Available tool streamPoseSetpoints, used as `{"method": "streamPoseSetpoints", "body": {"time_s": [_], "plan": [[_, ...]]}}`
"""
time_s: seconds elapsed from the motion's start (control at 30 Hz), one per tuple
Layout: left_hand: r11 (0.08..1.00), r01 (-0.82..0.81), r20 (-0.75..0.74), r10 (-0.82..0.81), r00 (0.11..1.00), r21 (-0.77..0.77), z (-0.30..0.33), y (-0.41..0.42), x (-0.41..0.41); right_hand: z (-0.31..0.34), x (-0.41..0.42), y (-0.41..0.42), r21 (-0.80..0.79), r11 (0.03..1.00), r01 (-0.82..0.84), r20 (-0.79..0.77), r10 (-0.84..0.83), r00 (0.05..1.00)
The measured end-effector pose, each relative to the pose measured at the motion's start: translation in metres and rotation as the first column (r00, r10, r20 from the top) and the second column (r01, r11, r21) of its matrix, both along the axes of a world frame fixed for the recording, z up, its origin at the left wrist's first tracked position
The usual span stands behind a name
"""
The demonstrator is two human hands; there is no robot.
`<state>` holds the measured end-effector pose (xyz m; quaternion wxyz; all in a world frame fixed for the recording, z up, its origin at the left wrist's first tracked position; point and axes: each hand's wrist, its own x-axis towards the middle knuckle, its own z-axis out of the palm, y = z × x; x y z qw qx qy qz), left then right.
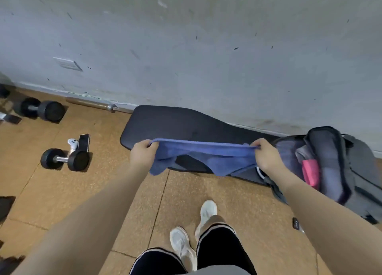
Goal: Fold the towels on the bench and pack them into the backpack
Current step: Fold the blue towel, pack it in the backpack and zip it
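A blue towel [206, 154] is stretched in the air above the front edge of the black padded bench [177, 123]. My left hand [142, 153] grips its left end and my right hand [266, 155] grips its right end, and the cloth sags between them. The grey backpack [349, 171] stands at the bench's right end with its main compartment unzipped. Inside it I see a pink folded towel [311, 172] and a grey one [302, 151] behind it.
Two black dumbbells [65, 160] [41, 108] lie on the cork floor at the left, with a phone [83, 142] and a white controller [72, 142] between them. A steel bar [93, 104] runs along the wall. My white shoes [194, 231] stand in front of the bench.
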<state>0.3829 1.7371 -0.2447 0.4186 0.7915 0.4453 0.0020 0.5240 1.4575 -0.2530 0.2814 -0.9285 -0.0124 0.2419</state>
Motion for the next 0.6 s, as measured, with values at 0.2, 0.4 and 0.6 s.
{"method": "streamPoseSetpoints", "body": {"time_s": [0.2,0.4,0.6], "plan": [[0.910,0.237,-0.275,-0.145,0.950,0.340,-0.031,0.060,0.035,-0.039,0.060,0.046,-0.135,0.975,-0.175,-0.175,0.150,0.973],[0.755,0.462,-0.445,-0.252,0.859,0.465,-0.104,0.111,0.133,-0.123,0.151,0.113,-0.339,0.894,-0.294,-0.163,0.252,0.954],[0.864,0.428,-0.358,-0.323,0.876,0.265,-0.216,0.125,0.171,-0.218,0.173,0.168,-0.471,0.799,-0.374,0.032,0.439,0.898]]}}
